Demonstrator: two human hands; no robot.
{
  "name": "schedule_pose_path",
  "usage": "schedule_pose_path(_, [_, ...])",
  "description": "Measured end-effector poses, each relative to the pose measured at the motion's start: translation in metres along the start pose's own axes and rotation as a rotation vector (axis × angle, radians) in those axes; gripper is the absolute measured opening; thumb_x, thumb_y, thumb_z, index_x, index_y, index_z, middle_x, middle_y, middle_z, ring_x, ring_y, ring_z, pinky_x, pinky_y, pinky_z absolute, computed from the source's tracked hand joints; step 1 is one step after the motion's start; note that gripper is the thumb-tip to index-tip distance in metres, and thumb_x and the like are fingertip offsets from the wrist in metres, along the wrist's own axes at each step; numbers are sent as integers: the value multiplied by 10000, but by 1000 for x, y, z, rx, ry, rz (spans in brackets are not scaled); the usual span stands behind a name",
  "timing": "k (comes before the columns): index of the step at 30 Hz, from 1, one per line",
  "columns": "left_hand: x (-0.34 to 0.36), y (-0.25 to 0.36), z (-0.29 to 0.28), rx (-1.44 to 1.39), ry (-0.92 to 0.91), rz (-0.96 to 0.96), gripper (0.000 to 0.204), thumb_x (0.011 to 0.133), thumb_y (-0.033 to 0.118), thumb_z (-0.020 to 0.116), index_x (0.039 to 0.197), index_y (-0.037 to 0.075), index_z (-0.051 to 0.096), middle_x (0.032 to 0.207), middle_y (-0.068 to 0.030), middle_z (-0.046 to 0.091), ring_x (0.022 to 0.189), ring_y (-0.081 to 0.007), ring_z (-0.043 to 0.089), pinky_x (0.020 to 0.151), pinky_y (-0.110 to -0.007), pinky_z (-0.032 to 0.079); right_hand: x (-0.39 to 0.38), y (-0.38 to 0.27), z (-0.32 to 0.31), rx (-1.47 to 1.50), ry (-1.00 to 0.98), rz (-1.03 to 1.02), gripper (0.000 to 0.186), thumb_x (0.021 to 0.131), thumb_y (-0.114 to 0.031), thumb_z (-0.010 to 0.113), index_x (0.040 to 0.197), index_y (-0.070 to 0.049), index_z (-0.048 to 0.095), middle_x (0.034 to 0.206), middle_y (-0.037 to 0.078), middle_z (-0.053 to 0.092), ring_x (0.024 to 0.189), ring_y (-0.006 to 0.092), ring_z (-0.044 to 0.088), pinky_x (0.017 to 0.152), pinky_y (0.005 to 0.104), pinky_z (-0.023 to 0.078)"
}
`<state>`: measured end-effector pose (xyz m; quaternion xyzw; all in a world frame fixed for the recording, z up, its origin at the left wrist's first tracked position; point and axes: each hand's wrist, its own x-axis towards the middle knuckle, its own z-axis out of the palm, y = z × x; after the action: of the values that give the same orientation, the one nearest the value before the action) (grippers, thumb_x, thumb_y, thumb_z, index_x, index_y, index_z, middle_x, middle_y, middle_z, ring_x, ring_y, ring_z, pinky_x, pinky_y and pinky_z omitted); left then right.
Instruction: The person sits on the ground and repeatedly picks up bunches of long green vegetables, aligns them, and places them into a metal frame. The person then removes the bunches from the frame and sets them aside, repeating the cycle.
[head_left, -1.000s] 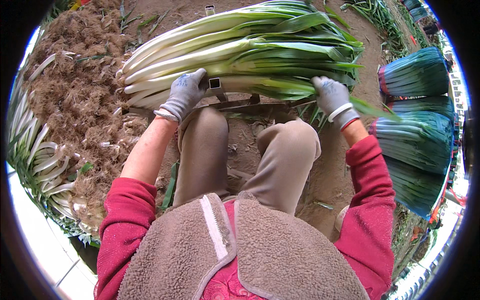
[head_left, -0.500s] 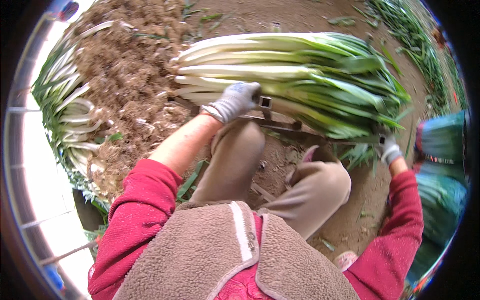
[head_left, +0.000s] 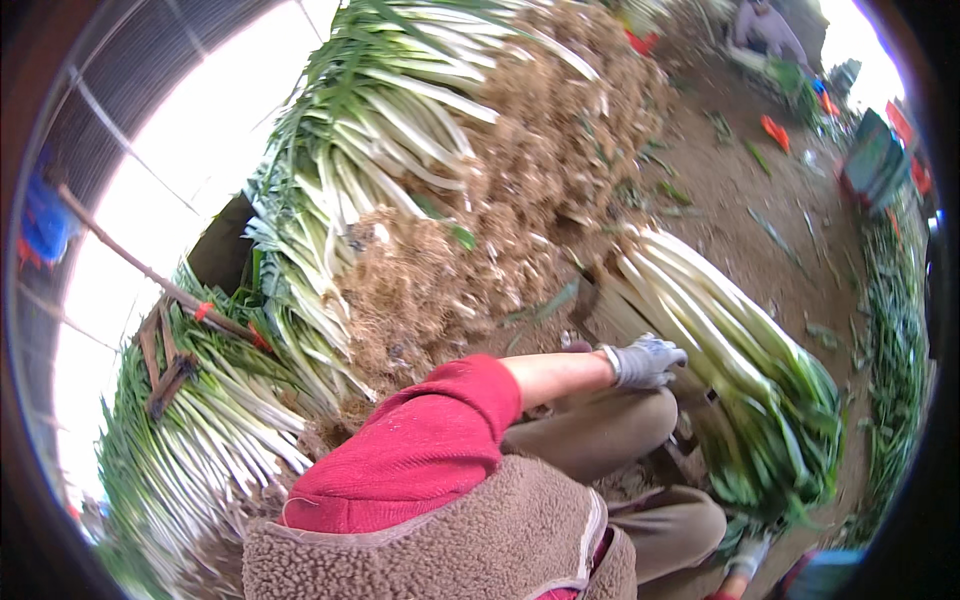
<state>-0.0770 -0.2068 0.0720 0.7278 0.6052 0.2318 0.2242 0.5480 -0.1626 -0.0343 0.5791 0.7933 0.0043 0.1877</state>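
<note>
My left hand (head_left: 645,365), in a grey glove, is at the near edge of a long row of loose leeks (head_left: 735,330), fingers curled; what is inside them is hidden. The white root ends point up-frame and the green leaves down. The leeks lie across a low metal stand (head_left: 683,440) in front of my knees. My right hand (head_left: 750,557), also gloved, is low at the right by the leaf ends, blurred, its fingers unclear.
A long heap of leeks (head_left: 390,130) with brown roots (head_left: 530,190) lies to my left, beside branches with red ties (head_left: 220,320). Another person (head_left: 770,30) is at the far upper right, near scattered leaves and a blue-green bundle (head_left: 870,165) on the dirt floor (head_left: 730,200).
The view has swung to the left, bringing more of the leek heap and another person into sight. The leeks and both hands now appear farther right and lower.
</note>
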Motion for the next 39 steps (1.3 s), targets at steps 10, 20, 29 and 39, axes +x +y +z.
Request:
schedule_pose_path(10, [-86,-183,-291,615,651,-315,391,833,142,664,1223,135,647,1176,-102,652,1085,-236,578,1051,-407,394,-45,-270,-240,637,361,-310,368,996,-248,530,1254,4,605,1203,236,624,1110,384,593,953,425,475])
schedule_pose_path(20, [-77,-290,-389,839,365,-573,567,784,24,590,1345,99,559,1389,-170,517,1316,-345,452,1174,-409,268,-10,-352,-169,461,30,-567,259,929,-130,574,1167,-45,627,1044,205,662,935,388,635,790,441,528])
schedule_pose_path(29, [-126,-267,-364,715,385,-218,273,709,203,746,963,112,702,772,-106,677,741,-268,673,726,-391,544,-8,-328,-195,685,-35,-589,424,909,-119,614,1330,-95,568,1148,207,645,1061,360,606,894,441,494])
schedule_pose_path(39, [-83,67,-274,616,558,817,209,757,283,667,715,147,513,488,5,433,425,-189,526,405,-336,411,1,-389,-350,467,526,-936,564,886,-146,614,1413,-33,450,1376,270,478,1241,466,456,1047,520,368])
